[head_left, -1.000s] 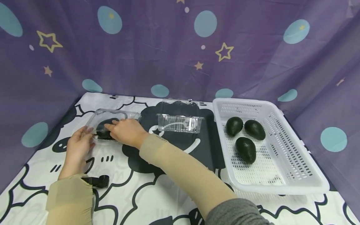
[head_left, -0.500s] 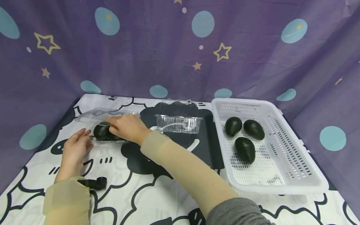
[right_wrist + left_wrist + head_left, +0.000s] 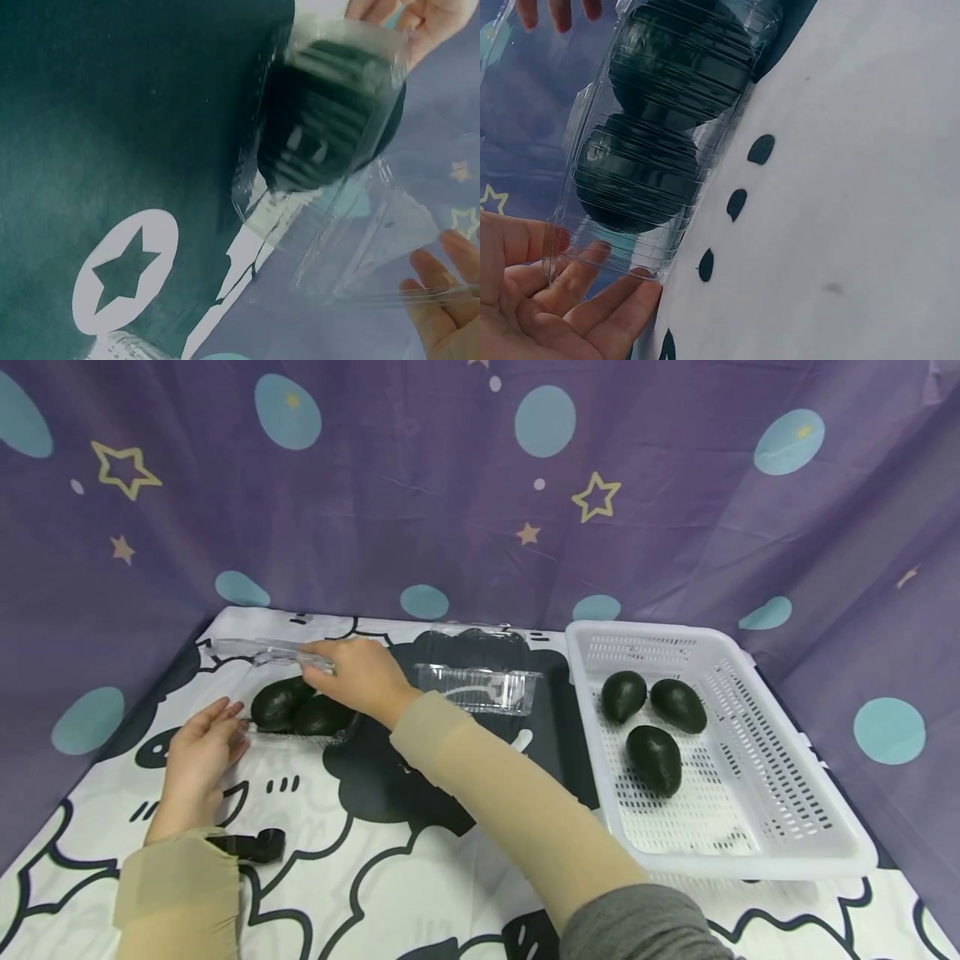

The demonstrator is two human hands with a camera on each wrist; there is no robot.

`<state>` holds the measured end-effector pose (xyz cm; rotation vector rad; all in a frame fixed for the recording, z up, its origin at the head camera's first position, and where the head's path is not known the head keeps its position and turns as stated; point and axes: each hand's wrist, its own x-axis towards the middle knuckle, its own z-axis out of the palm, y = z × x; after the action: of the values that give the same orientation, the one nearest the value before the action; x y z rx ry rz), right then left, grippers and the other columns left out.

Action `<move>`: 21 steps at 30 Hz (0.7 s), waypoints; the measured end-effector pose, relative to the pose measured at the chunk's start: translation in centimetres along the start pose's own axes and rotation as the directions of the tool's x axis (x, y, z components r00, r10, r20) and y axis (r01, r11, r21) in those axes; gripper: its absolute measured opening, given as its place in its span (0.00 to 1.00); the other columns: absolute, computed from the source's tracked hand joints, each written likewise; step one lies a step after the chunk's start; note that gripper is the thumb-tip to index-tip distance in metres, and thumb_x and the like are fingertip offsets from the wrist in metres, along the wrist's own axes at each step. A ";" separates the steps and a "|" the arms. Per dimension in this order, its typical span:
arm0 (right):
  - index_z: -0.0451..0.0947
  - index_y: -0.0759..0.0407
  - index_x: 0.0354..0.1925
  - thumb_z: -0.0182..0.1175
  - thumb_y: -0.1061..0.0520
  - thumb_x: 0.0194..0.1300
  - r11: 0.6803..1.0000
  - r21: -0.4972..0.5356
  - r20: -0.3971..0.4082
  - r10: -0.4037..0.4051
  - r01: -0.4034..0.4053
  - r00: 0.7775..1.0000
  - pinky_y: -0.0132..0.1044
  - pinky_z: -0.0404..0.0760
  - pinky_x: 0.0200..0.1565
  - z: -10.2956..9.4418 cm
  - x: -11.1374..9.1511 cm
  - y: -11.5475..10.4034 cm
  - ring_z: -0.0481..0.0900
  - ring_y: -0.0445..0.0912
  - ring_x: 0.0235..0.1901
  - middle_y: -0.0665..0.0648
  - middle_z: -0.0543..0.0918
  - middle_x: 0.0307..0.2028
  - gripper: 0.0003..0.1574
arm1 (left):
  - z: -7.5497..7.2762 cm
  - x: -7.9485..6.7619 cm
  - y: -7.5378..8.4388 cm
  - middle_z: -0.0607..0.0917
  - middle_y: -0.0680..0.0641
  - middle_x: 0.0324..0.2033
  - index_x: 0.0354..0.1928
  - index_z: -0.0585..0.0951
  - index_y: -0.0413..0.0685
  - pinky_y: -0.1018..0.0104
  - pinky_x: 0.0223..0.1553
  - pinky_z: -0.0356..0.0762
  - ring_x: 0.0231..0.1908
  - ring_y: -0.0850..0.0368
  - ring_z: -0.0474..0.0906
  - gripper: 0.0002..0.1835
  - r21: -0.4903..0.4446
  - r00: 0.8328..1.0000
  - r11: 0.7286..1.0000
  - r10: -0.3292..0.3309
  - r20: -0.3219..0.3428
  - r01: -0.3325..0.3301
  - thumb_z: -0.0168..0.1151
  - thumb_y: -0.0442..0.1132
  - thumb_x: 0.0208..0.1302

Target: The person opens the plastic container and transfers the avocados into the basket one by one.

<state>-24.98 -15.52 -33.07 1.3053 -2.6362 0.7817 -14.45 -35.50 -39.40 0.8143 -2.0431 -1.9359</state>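
On the patterned surface (image 3: 405,893), a white basket (image 3: 750,863) stands at the right, a second clear tub (image 3: 480,691) near the middle, and an open clear container (image 3: 707,154) at the left. The left hand (image 3: 198,756) has its fingers gripping the container's end; the right hand's (image 3: 363,677) fingers pinch its raised lid (image 3: 258,649). Three dark green avocados (image 3: 655,760) lie in the basket, two avocados (image 3: 281,703) side by side in the container.

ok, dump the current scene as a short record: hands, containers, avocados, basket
left hand: grips the left end of the near clear container
right hand: pinches the raised lid of that container
container contents: two avocados, side by side
container state: open
second clear container: open, to the right of the first
white basket: on the right, three avocados inside
avocados visible: five
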 end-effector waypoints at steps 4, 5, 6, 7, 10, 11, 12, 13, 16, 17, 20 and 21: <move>0.77 0.49 0.63 0.50 0.48 0.77 0.992 0.113 -0.107 0.073 -0.060 0.992 0.27 0.67 0.23 -0.6 -0.1 0.6 0.68 0.36 0.13 0.50 0.86 0.27 0.22 | 0.1 0.0 0.1 0.59 0.45 0.76 0.78 0.52 0.47 0.87 0.37 0.76 0.45 0.74 0.73 0.32 0.020 1.000 1.000 -0.010 -0.007 0.010 0.44 0.39 0.76; 0.78 0.51 0.62 0.51 0.49 0.77 0.987 0.139 -0.132 0.097 -0.079 0.987 0.26 0.70 0.26 -0.7 -0.1 0.8 0.74 0.36 0.17 0.51 0.88 0.33 0.21 | 0.1 0.0 0.1 0.59 0.45 0.76 0.78 0.52 0.47 0.87 0.37 0.76 0.46 0.73 0.73 0.32 0.028 1.000 1.000 -0.012 -0.011 0.012 0.44 0.39 0.76; 0.78 0.51 0.62 0.51 0.49 0.77 0.981 0.161 -0.146 0.130 -0.106 0.981 0.26 0.73 0.29 -0.9 -0.1 0.9 0.79 0.36 0.23 0.51 0.88 0.40 0.21 | 0.1 0.0 0.0 0.59 0.45 0.76 0.78 0.52 0.47 0.87 0.37 0.76 0.47 0.72 0.73 0.32 0.036 1.000 0.999 -0.014 -0.014 0.014 0.44 0.39 0.76; 0.78 0.51 0.61 0.51 0.49 0.77 0.975 0.179 -0.158 0.159 -0.130 0.974 0.26 0.74 0.30 -0.9 -0.1 1.0 0.82 0.37 0.26 0.52 0.88 0.42 0.21 | 0.1 0.0 0.0 0.59 0.46 0.76 0.78 0.52 0.48 0.87 0.37 0.76 0.48 0.71 0.73 0.32 0.039 1.000 0.999 -0.018 -0.019 0.019 0.44 0.39 0.76; 0.77 0.49 0.62 0.52 0.48 0.76 0.960 0.190 -0.177 0.240 -0.206 0.955 0.28 0.80 0.40 -1.1 0.1 1.1 0.86 0.41 0.42 0.52 0.85 0.54 0.21 | 0.1 0.0 0.0 0.60 0.46 0.76 0.78 0.53 0.48 0.87 0.37 0.76 0.50 0.70 0.73 0.32 0.043 0.999 0.999 -0.025 -0.031 0.026 0.44 0.39 0.75; 0.76 0.49 0.62 0.52 0.48 0.76 0.952 0.196 -0.176 0.268 -0.233 0.947 0.29 0.81 0.43 -1.1 0.1 1.1 0.85 0.42 0.46 0.51 0.85 0.55 0.21 | 0.1 0.0 0.0 0.60 0.46 0.76 0.78 0.53 0.48 0.87 0.37 0.76 0.49 0.69 0.73 0.32 0.040 0.999 0.999 -0.026 -0.036 0.028 0.45 0.39 0.75; 0.75 0.48 0.63 0.53 0.48 0.76 0.944 0.207 -0.174 0.292 -0.255 0.940 0.30 0.81 0.44 -1.1 0.2 1.1 0.85 0.43 0.47 0.51 0.84 0.56 0.21 | 0.1 0.0 0.0 0.60 0.47 0.76 0.78 0.53 0.48 0.87 0.36 0.76 0.48 0.70 0.73 0.32 0.031 0.999 0.999 -0.030 -0.039 0.031 0.45 0.39 0.74; 0.74 0.48 0.64 0.53 0.48 0.76 0.937 0.220 -0.171 0.313 -0.273 0.934 0.31 0.81 0.43 -1.1 0.3 1.2 0.85 0.43 0.46 0.51 0.83 0.57 0.22 | 0.1 0.0 0.0 0.60 0.47 0.76 0.78 0.53 0.48 0.87 0.36 0.76 0.47 0.71 0.73 0.32 0.019 0.999 0.999 -0.034 -0.042 0.035 0.45 0.39 0.74; 0.71 0.48 0.66 0.54 0.50 0.75 0.918 0.253 -0.183 0.355 -0.305 0.917 0.31 0.80 0.43 -1.1 0.5 1.3 0.85 0.43 0.46 0.50 0.81 0.59 0.24 | 0.1 0.0 0.0 0.61 0.46 0.75 0.78 0.54 0.47 0.87 0.36 0.76 0.45 0.72 0.73 0.32 0.023 0.999 0.999 -0.030 -0.046 0.031 0.45 0.38 0.74; 0.70 0.49 0.67 0.54 0.51 0.75 0.913 0.264 -0.189 0.364 -0.310 0.912 0.32 0.80 0.42 -1.1 0.5 1.3 0.85 0.44 0.47 0.51 0.81 0.60 0.25 | 0.1 0.1 0.0 0.61 0.46 0.75 0.78 0.54 0.47 0.87 0.36 0.76 0.45 0.73 0.73 0.32 0.026 0.998 0.999 -0.030 -0.047 0.032 0.45 0.38 0.74; 0.66 0.50 0.71 0.54 0.53 0.74 0.899 0.298 -0.196 0.385 -0.319 0.902 0.31 0.80 0.44 -1.2 0.6 1.4 0.83 0.44 0.53 0.51 0.78 0.63 0.29 | 0.2 0.2 0.1 0.62 0.45 0.75 0.78 0.54 0.47 0.86 0.36 0.76 0.45 0.73 0.73 0.32 0.044 0.998 0.998 -0.032 -0.051 0.034 0.45 0.39 0.74; 0.65 0.51 0.72 0.54 0.54 0.74 0.893 0.313 -0.196 0.394 -0.323 0.898 0.31 0.80 0.46 -1.3 0.6 1.5 0.81 0.44 0.56 0.51 0.78 0.64 0.31 | 0.2 0.2 0.1 0.62 0.45 0.75 0.78 0.54 0.47 0.86 0.35 0.76 0.45 0.73 0.74 0.32 0.045 0.998 0.998 -0.034 -0.053 0.036 0.45 0.38 0.74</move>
<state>-26.64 -14.61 -32.38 0.6882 -2.6547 1.3088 -14.72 -35.42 -39.34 0.9070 -2.0633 -1.8716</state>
